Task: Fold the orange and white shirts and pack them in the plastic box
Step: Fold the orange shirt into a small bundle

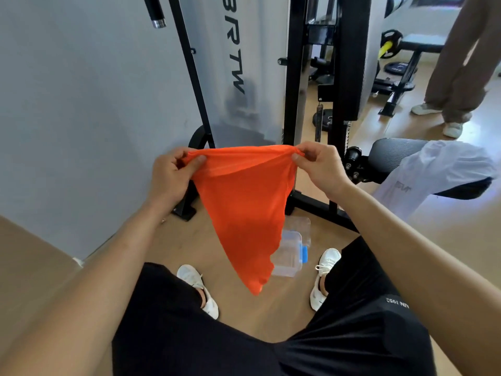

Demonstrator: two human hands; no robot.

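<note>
I hold the orange shirt up in the air in front of me, its upper edge stretched between both hands and the rest hanging in a point toward the floor. My left hand pinches the left end, my right hand pinches the right end. The white shirt lies draped over a padded bench at the right. The clear plastic box, with a blue latch, stands on the wooden floor between my feet, partly hidden behind the orange shirt; its lid lies just beyond it.
A black gym machine frame with a grey panel stands straight ahead against the wall. The padded bench juts in from the right. Another person's legs stand at the far right near weight plates. I am seated, my knees in black shorts below.
</note>
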